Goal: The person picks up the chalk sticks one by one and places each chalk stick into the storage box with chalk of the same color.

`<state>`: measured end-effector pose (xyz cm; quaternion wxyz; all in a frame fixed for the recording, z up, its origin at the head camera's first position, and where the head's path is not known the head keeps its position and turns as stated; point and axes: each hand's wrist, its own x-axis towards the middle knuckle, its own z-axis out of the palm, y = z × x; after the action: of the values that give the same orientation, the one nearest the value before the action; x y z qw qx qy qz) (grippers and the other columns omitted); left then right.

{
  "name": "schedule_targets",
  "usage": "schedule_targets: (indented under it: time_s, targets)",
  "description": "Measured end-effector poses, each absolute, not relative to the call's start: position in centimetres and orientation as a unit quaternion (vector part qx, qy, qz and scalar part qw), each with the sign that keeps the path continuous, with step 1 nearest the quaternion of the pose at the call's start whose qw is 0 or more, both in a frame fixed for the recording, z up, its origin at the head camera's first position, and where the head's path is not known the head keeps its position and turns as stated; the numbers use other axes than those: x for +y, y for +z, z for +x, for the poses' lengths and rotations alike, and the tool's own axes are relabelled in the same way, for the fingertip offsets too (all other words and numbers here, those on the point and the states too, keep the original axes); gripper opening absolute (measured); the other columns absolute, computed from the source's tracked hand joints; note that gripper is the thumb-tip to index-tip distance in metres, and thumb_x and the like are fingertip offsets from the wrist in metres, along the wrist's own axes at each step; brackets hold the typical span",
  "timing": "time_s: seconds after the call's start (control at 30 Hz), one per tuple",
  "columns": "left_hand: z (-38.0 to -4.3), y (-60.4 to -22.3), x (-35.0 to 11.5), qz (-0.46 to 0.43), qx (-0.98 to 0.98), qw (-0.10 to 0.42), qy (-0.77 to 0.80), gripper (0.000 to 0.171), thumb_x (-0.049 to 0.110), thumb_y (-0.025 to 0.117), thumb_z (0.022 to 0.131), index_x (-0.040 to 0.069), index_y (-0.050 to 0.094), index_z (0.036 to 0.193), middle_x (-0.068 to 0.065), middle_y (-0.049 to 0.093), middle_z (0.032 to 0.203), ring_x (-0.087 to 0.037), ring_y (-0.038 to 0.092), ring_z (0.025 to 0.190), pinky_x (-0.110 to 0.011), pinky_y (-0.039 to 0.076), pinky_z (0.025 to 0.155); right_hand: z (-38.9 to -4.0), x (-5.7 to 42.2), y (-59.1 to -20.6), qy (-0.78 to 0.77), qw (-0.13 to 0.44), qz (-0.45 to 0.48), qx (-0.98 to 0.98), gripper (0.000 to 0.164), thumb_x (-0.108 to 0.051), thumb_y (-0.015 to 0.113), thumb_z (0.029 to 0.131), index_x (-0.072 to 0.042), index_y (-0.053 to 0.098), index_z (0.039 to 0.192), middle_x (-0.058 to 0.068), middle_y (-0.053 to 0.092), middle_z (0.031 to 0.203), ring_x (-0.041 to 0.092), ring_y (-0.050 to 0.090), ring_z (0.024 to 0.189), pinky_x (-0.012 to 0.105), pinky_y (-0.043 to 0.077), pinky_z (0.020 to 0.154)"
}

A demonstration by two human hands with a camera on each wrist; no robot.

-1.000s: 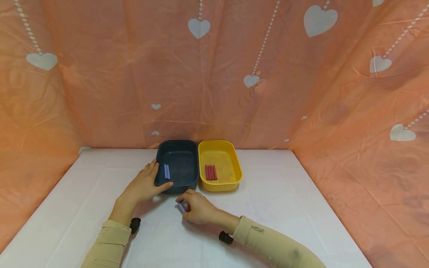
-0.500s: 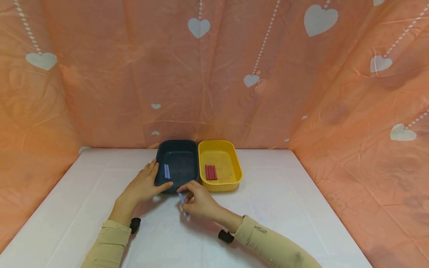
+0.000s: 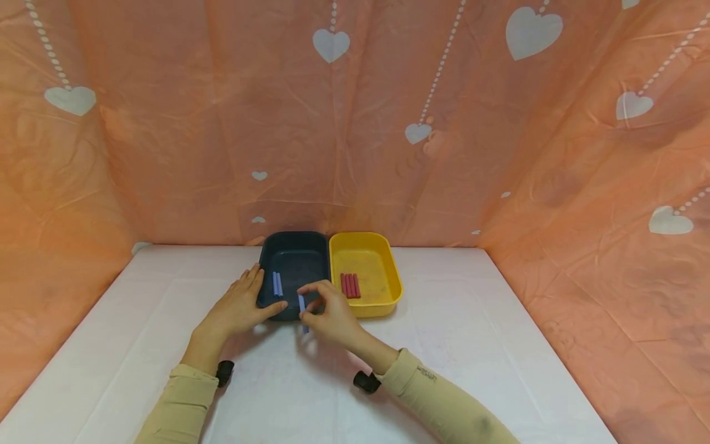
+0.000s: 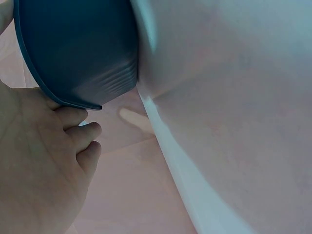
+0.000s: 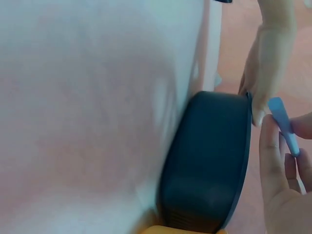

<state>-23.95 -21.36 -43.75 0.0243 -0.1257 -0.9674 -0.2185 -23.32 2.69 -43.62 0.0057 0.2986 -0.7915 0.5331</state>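
My left hand (image 3: 235, 308) rests against the left front corner of a dark blue plastic bin (image 3: 299, 262), its fingers along the outer side and its thumb over the front rim. In the left wrist view the fingertips touch the bin's outside wall (image 4: 73, 63). My right hand (image 3: 333, 317) pinches a light blue chalk stick (image 3: 302, 303) between thumb and fingers, over the bin's front edge. The right wrist view shows this chalk (image 5: 283, 126) tilted above the rim. Two blue chalk sticks (image 3: 277, 284) lie side by side inside the bin, at its left.
A yellow bin (image 3: 395, 283) stands directly right of the dark one, with several red chalk sticks (image 3: 350, 285) in a row inside. Both stand on a white-covered table (image 3: 444, 345), near its back edge. An orange curtain with hearts (image 3: 366, 166) hangs behind and at the sides.
My right hand has moved up and forward with the blue chalk, from the table in front to the dark bin's front rim. The left hand stays in place.
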Motion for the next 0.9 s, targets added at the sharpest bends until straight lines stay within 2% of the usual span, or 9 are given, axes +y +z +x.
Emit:
schedule_targets:
  time_s: [0.13,0.33,0.57,0.73,0.9]
  targets:
    - [-24.0,-43.7,-21.4,-0.125,-0.967,0.024,-0.219,0.11,0.067,0.061,0.095,-0.016,0.025,0.156,-0.035,0.017,0.166,-0.056,0.018,0.152,-0.068,0.021,0.121,-24.2,2.3,-43.2,0.547,0.027,0.284,-0.787,0.039,0.006,0.075,0.086,0.0,0.067,0.124,0.018,0.061,0.12,0.013,0.069,0.082,0.018,0.057,0.07]
    - [-23.9,-43.6,-21.3,-0.126,-0.967,0.021,-0.221,0.109,0.067,0.061,0.095,-0.016,0.025,0.156,-0.035,0.017,0.166,-0.056,0.017,0.152,-0.069,0.021,0.121,-25.4,1.5,-42.9,0.579,0.013,0.245,-0.778,0.04,0.004,0.076,0.089,-0.002,0.067,0.128,0.012,0.06,0.118,0.009,0.068,0.08,0.022,0.06,0.065]
    - [-24.0,-43.8,-21.4,-0.124,-0.967,0.016,-0.224,0.111,0.068,0.06,0.095,-0.016,0.023,0.157,-0.035,0.015,0.167,-0.056,0.016,0.152,-0.068,0.019,0.122,-27.1,0.4,-43.2,0.605,-0.006,0.212,-0.767,0.042,0.0,0.077,0.092,0.0,0.065,0.132,0.017,0.058,0.123,0.012,0.068,0.08,0.027,0.063,0.069]
    - [-24.2,-43.9,-21.5,-0.126,-0.966,0.02,-0.226,0.11,0.067,0.06,0.095,-0.016,0.023,0.157,-0.035,0.016,0.167,-0.056,0.017,0.152,-0.067,0.019,0.122,-28.1,-0.4,-43.2,0.601,-0.016,0.189,-0.776,0.04,-0.002,0.077,0.092,-0.005,0.067,0.131,0.018,0.059,0.128,0.01,0.068,0.078,0.025,0.061,0.07]
    - [-24.2,-43.9,-21.5,-0.129,-0.965,0.025,-0.225,0.108,0.066,0.061,0.096,-0.016,0.025,0.157,-0.035,0.018,0.166,-0.056,0.019,0.152,-0.067,0.021,0.121,-29.2,-1.4,-43.2,0.593,-0.018,0.173,-0.786,0.041,-0.004,0.079,0.091,-0.007,0.068,0.13,0.017,0.065,0.123,0.012,0.071,0.076,0.025,0.061,0.068]
